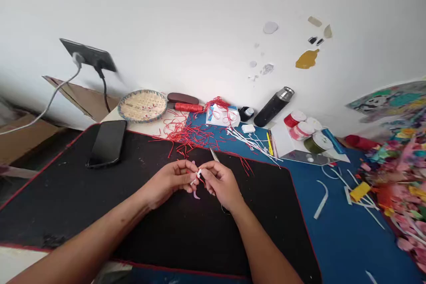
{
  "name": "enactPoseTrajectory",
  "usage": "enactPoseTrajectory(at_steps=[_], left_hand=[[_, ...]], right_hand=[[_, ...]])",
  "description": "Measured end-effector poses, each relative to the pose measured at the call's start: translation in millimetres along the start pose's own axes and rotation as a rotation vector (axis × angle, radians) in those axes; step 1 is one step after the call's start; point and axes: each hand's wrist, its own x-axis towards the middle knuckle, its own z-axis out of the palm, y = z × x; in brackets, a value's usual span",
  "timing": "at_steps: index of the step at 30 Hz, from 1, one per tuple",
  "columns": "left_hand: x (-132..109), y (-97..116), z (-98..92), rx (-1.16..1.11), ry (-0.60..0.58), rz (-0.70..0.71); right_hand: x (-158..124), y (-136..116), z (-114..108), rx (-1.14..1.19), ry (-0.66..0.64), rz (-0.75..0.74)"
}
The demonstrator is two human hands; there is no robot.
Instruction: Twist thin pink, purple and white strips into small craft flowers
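My left hand [176, 179] and my right hand [221, 183] meet over the middle of the black mat [159, 230]. Between their fingertips is a small white piece [199, 173], pinched from both sides; it looks like knotted cord, but it is too small to be sure. A short red cord [202, 181] hangs by the right fingertips. Below the fingers shows a lilac strip [196, 195], partly hidden by the left hand. Just behind the right hand, a pointed metal blade [214, 155] sticks out, the rest of it covered.
Red cord snippets [189, 135] lie behind the mat, near a woven basket [142, 105] and a red thread spool [188, 107]. A phone [107, 143] rests on the left. Farther right are a black flask [273, 107], white cords [249, 140], ribbon rolls [317, 142] and colourful flowers [408, 186].
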Motion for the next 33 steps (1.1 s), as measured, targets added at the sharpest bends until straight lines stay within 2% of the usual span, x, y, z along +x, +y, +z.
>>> enactPoseTrajectory(at_steps=[6,15,26,29,33], left_hand=[[0.8,3.7,1.3,-0.041,-0.022,-0.050],[0.0,2.6,2.0,-0.044,-0.040,-0.051],[-0.1,1.7,5.3,0.067,-0.039,0.046],[0.0,1.8,4.6,0.077,-0.017,0.054],[0.9,1.5,4.2,0.124,0.026,0.144]], right_hand=[[-0.1,2.5,-1.3,0.044,-0.034,-0.004],[-0.8,5.4,0.0,0.127,-0.075,0.032],[-0.5,8.0,7.5,0.318,-0.055,0.080],[-1.1,7.7,8.8,0.297,-0.033,0.069],[-2.0,3.6,7.3,0.190,-0.012,0.024]])
